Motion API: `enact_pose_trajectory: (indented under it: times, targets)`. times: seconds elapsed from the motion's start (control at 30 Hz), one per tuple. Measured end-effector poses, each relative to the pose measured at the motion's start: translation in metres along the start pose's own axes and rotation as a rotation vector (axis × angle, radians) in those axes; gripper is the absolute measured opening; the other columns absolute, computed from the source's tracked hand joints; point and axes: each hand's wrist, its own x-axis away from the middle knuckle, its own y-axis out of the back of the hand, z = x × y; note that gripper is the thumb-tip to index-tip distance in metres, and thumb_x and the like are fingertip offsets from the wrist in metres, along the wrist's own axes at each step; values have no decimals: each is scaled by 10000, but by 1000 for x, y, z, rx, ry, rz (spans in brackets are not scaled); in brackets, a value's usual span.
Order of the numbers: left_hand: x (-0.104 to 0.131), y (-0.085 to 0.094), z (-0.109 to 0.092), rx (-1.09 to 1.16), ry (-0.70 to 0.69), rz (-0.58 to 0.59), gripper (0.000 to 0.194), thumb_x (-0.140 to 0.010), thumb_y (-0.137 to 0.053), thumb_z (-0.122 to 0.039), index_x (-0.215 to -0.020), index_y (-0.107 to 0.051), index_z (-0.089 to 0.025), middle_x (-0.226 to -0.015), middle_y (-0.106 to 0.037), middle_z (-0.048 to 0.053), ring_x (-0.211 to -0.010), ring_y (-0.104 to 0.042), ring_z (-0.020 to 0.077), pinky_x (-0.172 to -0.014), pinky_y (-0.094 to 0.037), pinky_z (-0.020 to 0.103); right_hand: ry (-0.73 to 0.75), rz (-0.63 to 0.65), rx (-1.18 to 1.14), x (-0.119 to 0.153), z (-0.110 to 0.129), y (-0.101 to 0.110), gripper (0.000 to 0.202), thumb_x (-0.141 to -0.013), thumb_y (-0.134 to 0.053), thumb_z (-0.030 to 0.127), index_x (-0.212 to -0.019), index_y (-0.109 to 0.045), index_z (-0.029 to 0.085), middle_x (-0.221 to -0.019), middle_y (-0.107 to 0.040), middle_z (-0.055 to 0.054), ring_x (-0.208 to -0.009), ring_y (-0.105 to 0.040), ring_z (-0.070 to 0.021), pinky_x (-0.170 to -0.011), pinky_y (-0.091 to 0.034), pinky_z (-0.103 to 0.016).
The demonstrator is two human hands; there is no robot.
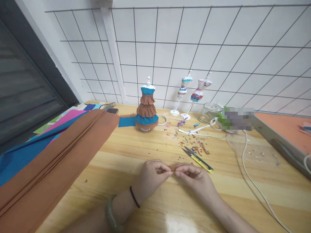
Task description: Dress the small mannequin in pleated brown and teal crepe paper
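My left hand (155, 173) and my right hand (191, 174) meet above the front of the table, thumbs and forefingers pinched. Between them is a small strip of brown crepe paper (172, 168), mostly covered by the fingers. Just beyond my right hand lies a pair of thread snips (199, 160) with yellow and green handles, blades apart. Farther back, a small dress form (147, 106) stands upright in a tiered brown and blue paper dress. Blue crepe paper (127, 121) with a brown edge lies beside its base.
Large brown (73, 155) and blue paper sheets cover the table's left. Paper scraps (194, 145) lie mid-table. Behind are a tape roll (162, 120), two small dress forms (186, 87), a glass jar (210, 111) and white ribbon (202, 127). A white cable (245, 165) runs along the right.
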Motion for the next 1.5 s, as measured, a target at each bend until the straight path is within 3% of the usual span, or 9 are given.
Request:
enact_pose_trajectory:
  times: [0.27, 0.53, 0.67, 0.93, 1.03, 1.23, 1.5]
  targets:
    - [0, -1, 2, 39, 12, 3, 58, -633, -656, -163, -576, -660, -149, -661, -690, 59, -634, -616, 158, -595, -473, 241, -35, 4, -13, 1, 1, -2, 296, -582, -777, 471, -618, -704, 187, -658, -715, -51, -583, -625, -155, -562, -499, -258]
    - [1, -3, 0, 107, 141, 32, 50, -625, -657, -174, -620, -623, -139, -623, -674, 35, -582, -602, 125, -582, -466, 220, -51, 10, -21, 3, 5, -2, 309, -594, -778, 455, -635, -653, 175, -547, -635, -5, -490, -536, -107, -489, -434, -220]
    - [0, -3, -1, 72, 86, 38, 18, -639, -634, -155, -629, -639, -141, -627, -674, 27, -578, -589, 115, -570, -457, 209, 23, 17, 32, 3, 6, -1, 275, -629, -759, 439, -636, -662, 181, -545, -622, -3, -498, -537, -112, -481, -437, -218]
    - [0, 0, -3, -19, -14, 32, 86, -667, -632, -144, -691, -715, -142, -686, -710, 54, -620, -621, 139, -577, -482, 218, 97, 35, 72, 3, 0, 0, 181, -673, -743, 392, -736, -744, 223, -774, -738, -64, -694, -677, -184, -638, -547, -271]
    - [0, 0, -1, -77, -60, 24, 98, -676, -639, -125, -702, -731, -142, -685, -713, 63, -601, -614, 137, -553, -468, 214, 196, 47, 140, 3, 1, 1, 128, -717, -717, 338, -781, -757, 236, -814, -742, -73, -739, -687, -196, -661, -558, -283]
    - [0, 3, 0, -231, -164, 44, 120, -711, -640, -114, -747, -750, -143, -665, -694, 68, -608, -610, 145, -567, -456, 223, 422, 39, 324, 4, 4, 3, 114, -783, -655, 232, -833, -753, 261, -784, -738, -50, -727, -690, -184, -659, -560, -278]
    - [1, 2, 2, -289, -297, 7, 128, -712, -623, -70, -699, -737, -128, -648, -692, 76, -592, -616, 145, -557, -458, 217, 539, 66, 445, 5, 2, 5, 137, -840, -584, 198, -835, -717, 234, -781, -717, -54, -736, -675, -172, -663, -543, -268]
